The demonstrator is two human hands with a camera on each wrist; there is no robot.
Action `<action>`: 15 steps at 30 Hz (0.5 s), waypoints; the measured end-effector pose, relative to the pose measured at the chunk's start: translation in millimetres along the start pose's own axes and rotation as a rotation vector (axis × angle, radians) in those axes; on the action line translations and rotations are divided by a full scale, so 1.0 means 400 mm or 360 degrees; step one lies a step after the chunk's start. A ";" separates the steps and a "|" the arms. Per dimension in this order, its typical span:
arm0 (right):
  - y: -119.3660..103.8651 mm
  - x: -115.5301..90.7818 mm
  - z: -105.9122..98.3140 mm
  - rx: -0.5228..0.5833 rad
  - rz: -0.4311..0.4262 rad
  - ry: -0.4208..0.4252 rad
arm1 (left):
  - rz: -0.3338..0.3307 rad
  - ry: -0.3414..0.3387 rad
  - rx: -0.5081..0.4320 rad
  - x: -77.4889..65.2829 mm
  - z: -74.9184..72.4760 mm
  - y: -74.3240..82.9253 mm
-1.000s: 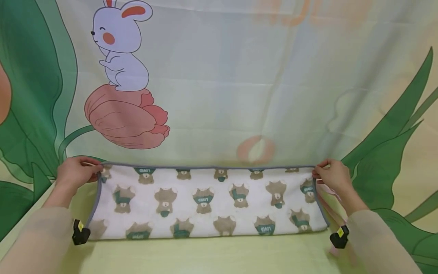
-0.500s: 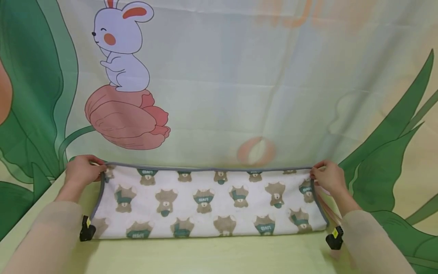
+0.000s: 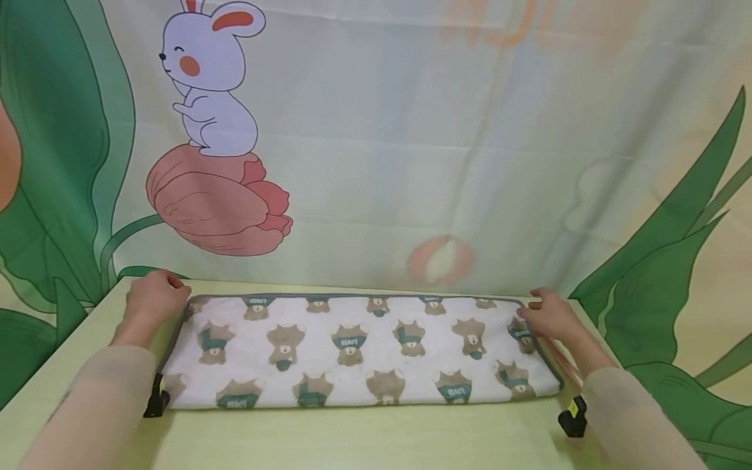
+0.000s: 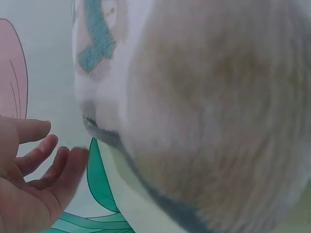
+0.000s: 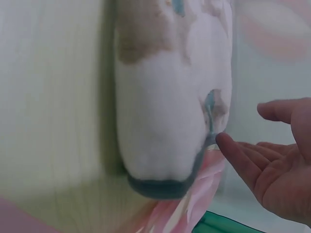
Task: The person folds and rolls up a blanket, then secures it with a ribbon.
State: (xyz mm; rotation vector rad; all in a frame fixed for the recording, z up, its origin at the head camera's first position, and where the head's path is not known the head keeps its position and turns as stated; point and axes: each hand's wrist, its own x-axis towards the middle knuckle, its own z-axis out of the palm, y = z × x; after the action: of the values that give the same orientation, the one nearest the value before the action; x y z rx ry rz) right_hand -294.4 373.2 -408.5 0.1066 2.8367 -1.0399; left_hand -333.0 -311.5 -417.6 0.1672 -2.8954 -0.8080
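Observation:
A white fleece blanket (image 3: 376,352) printed with brown bears and edged in grey lies folded into a long strip across the table. At its far left corner, my left hand (image 3: 149,303) hovers just off the edge. The left wrist view shows that hand's fingers (image 4: 70,174) loosely bent, thumb apart, with nothing between them. My right hand (image 3: 552,316) is at the far right corner. In the right wrist view its thumb and fingers (image 5: 238,158) are spread, one fingertip right at the blanket's grey trim (image 5: 160,188).
A pale yellow-green table (image 3: 352,437) bears the blanket. Behind it hangs a printed curtain (image 3: 364,163) with a rabbit and flowers. Pink ribbon-like fabric (image 5: 209,179) shows beside the blanket's right end. Small black devices (image 3: 572,418) hang at both wrists.
Both hands have let go of the blanket's far corners and moved slightly inward. The far edge, held up before, has sunk, and a strip of table now shows behind it.

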 end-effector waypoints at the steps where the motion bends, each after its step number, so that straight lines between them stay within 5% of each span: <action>1: 0.004 0.001 0.005 -0.0002 -0.0010 -0.0011 | 0.0003 -0.0009 0.0009 0.000 0.001 0.002; 9: 0.010 0.010 0.031 -0.0216 -0.0205 0.0068 | 0.0090 -0.0163 0.0077 0.001 0.012 0.031; 15: -0.013 0.006 0.057 -0.0324 -0.0395 -0.0010 | 0.0067 -0.0409 0.0028 -0.027 0.035 0.108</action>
State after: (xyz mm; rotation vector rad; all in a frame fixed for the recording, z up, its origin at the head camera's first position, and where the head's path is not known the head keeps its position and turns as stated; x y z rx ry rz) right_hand -295.3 354.6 -422.6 -0.2733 2.9846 -0.7790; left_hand -327.5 -265.9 -407.9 0.0032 -3.1329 -0.8551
